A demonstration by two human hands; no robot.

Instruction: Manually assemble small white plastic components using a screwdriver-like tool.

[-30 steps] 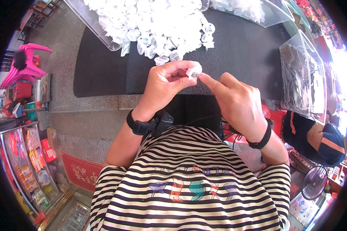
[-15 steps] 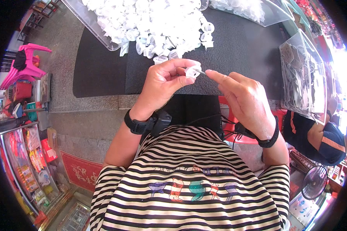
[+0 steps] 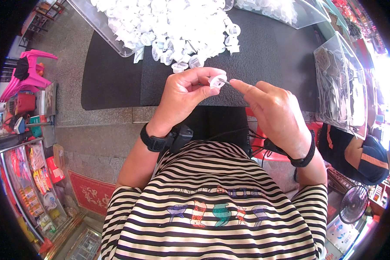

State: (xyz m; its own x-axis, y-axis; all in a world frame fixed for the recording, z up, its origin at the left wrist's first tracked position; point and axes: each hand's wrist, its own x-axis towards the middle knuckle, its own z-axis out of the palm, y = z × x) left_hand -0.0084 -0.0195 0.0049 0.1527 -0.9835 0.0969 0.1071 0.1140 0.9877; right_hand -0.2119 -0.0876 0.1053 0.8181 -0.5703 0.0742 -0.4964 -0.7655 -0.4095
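Stripes of black and white are filling the near part of the view: the person's shirt (image 3: 212,216) is lying at 6 o'clock. Just above it, the two forearms are rising toward the centre, each one wearing a black wristband. The left hand (image 3: 184,93) is sitting a little to 11 o'clock of the centre, and its thumb and fingers are pinching a small white plastic piece (image 3: 216,81). This piece is staying in the air above the black mat (image 3: 117,82), not touching it. The right hand (image 3: 271,110) is sitting at about 2 o'clock of the centre. Its fingertips are closing on a thin metal pin (image 3: 228,82), and the tip of the pin is touching the white piece from the right side. How deep the pin is going in, I cannot tell.

Farther away, at 12 o'clock, a heap of white plastic parts (image 3: 173,26) is spreading on the mat, partly inside a clear tray (image 3: 95,21). At 2 o'clock a clear box (image 3: 340,86) is holding dark small parts. At 9 o'clock a pink plastic chair (image 3: 24,76) is standing on the floor. At 4 o'clock another person in dark clothes (image 3: 355,151) is sitting beside a small fan (image 3: 353,203).
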